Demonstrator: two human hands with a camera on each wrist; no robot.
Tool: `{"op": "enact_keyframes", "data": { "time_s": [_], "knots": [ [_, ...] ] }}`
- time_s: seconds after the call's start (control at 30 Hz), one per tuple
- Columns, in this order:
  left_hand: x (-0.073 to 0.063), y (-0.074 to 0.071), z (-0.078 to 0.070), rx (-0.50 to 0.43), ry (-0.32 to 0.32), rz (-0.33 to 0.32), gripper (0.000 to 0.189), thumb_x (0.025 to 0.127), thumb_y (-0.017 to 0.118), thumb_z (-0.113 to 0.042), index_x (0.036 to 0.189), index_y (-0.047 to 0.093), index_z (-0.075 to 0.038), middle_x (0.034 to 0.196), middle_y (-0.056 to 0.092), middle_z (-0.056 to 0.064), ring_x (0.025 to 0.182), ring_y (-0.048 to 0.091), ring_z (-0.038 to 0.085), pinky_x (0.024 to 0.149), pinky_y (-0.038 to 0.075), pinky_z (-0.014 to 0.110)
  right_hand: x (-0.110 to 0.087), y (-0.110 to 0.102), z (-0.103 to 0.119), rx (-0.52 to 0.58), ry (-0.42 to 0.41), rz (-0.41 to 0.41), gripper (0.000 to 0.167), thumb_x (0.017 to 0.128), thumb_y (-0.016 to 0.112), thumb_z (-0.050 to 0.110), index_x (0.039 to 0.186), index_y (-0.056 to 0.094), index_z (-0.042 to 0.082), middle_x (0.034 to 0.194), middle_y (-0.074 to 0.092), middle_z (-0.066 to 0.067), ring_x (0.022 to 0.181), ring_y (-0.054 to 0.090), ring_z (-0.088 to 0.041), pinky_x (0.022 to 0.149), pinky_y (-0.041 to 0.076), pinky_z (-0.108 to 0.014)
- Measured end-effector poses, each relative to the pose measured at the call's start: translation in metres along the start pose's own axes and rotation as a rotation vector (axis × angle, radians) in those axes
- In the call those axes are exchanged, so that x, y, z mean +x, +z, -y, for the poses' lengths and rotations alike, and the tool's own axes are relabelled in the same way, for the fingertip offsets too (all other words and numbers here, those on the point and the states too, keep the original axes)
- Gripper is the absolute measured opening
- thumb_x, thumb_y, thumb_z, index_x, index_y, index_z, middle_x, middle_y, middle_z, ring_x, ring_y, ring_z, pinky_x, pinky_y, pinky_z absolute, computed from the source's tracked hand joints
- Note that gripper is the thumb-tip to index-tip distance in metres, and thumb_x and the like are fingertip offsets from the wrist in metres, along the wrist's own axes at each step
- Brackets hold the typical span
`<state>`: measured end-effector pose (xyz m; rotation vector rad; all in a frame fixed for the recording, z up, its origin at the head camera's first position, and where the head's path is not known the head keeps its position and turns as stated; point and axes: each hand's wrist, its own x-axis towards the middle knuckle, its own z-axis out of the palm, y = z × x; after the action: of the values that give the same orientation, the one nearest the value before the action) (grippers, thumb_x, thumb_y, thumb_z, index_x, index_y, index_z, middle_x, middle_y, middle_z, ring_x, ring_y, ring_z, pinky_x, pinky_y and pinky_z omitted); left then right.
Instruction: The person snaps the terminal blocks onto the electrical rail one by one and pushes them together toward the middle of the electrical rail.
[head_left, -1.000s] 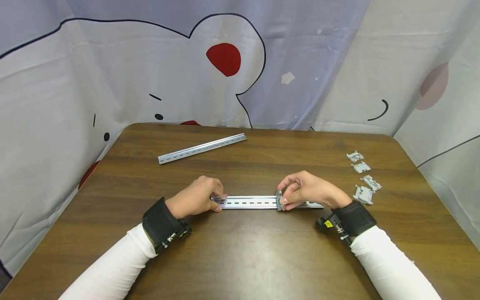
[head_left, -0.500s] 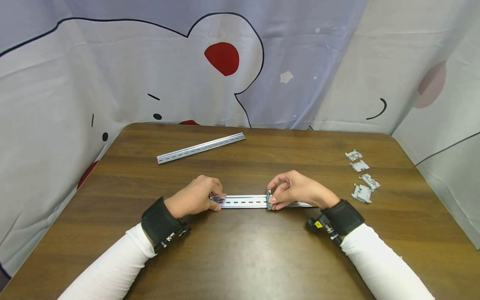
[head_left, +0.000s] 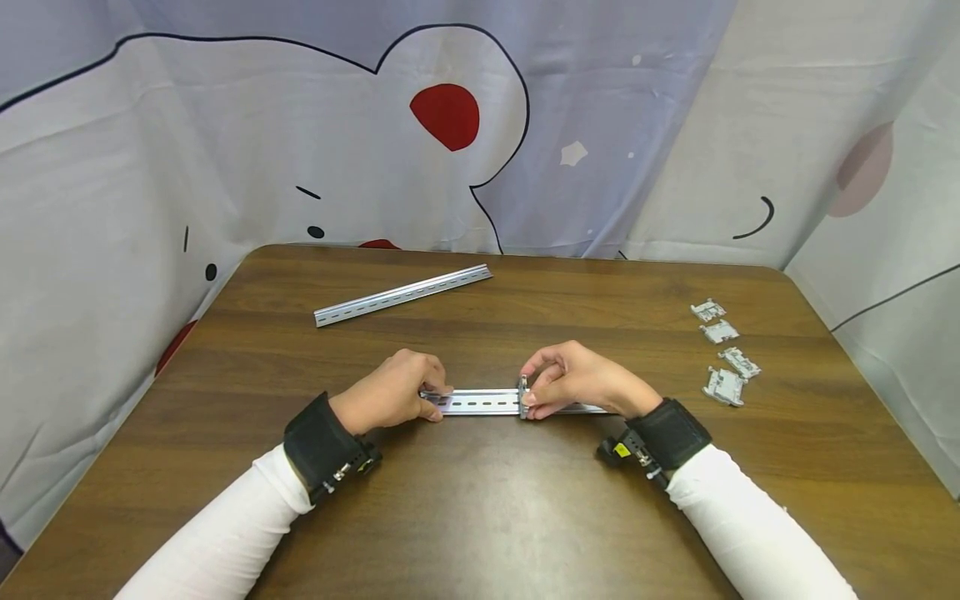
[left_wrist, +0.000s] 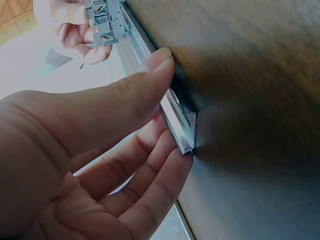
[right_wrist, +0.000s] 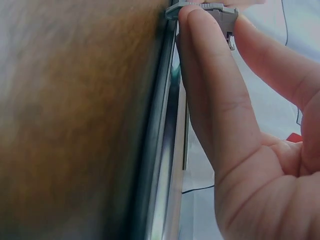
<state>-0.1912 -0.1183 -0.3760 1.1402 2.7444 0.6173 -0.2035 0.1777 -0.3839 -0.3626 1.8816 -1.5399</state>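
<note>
A slotted metal DIN rail (head_left: 480, 403) lies across the middle of the table. My left hand (head_left: 393, 388) pinches its left end between thumb and fingers, and the left wrist view shows the rail's end (left_wrist: 180, 132) there. A thin grey terminal block (head_left: 522, 397) stands upright across the rail. My right hand (head_left: 585, 382) pinches this block by its two ends, thumb on the near side and fingers on the far side. In the right wrist view the block (right_wrist: 227, 19) sits at the rail, partly covered by a fingertip.
A second DIN rail (head_left: 403, 296) lies slanted at the back left of the table (head_left: 480, 517). Several loose terminal blocks (head_left: 724, 387) lie flat toward the right edge. A printed curtain (head_left: 300, 150) hangs behind the table.
My right hand has slid the terminal block leftward along the rail, toward my left hand. The left hand keeps its place on the rail's end.
</note>
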Motion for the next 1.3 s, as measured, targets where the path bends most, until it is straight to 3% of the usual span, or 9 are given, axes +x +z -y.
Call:
{"op": "enact_keyframes", "data": {
  "time_s": [0.53, 0.83, 1.17, 1.3],
  "knots": [
    [0.000, -0.001, 0.001, -0.008, -0.015, 0.005, 0.027, 0.073, 0.086, -0.014, 0.097, 0.078, -0.006, 0.097, 0.068, 0.001, 0.079, 0.061, 0.015, 0.070, 0.049, 0.027, 0.005, 0.009, 0.005, 0.025, 0.007, -0.007, 0.044, 0.084, 0.071, -0.007, 0.122, 0.049, -0.012, 0.090, 0.069, -0.024, 0.083, 0.071, -0.036, 0.078, 0.056, -0.045],
    [0.002, -0.001, 0.000, -0.002, 0.008, 0.012, 0.030, 0.074, 0.086, -0.015, 0.102, 0.077, -0.006, 0.096, 0.068, 0.001, 0.080, 0.060, 0.015, 0.070, 0.047, 0.027, 0.002, 0.010, 0.001, -0.073, -0.006, -0.019, 0.043, 0.085, 0.074, 0.003, 0.120, 0.052, -0.008, 0.090, 0.069, -0.022, 0.080, 0.070, -0.033, 0.074, 0.057, -0.045],
    [0.001, 0.001, 0.003, -0.018, 0.006, 0.008, 0.029, 0.073, 0.086, -0.014, 0.100, 0.078, -0.006, 0.095, 0.067, 0.001, 0.079, 0.060, 0.016, 0.070, 0.047, 0.026, -0.003, 0.008, 0.004, -0.119, -0.010, 0.003, 0.037, 0.091, 0.068, 0.012, 0.120, 0.053, -0.006, 0.096, 0.067, -0.027, 0.083, 0.069, -0.034, 0.076, 0.056, -0.044],
    [0.000, 0.001, 0.003, -0.026, -0.003, 0.005, 0.028, 0.073, 0.086, -0.014, 0.099, 0.078, -0.007, 0.098, 0.068, 0.001, 0.080, 0.061, 0.016, 0.070, 0.049, 0.027, -0.006, 0.005, 0.005, -0.197, -0.005, 0.001, 0.035, 0.091, 0.068, 0.013, 0.119, 0.056, -0.004, 0.096, 0.068, -0.024, 0.080, 0.068, -0.034, 0.074, 0.057, -0.044]
  ]
}}
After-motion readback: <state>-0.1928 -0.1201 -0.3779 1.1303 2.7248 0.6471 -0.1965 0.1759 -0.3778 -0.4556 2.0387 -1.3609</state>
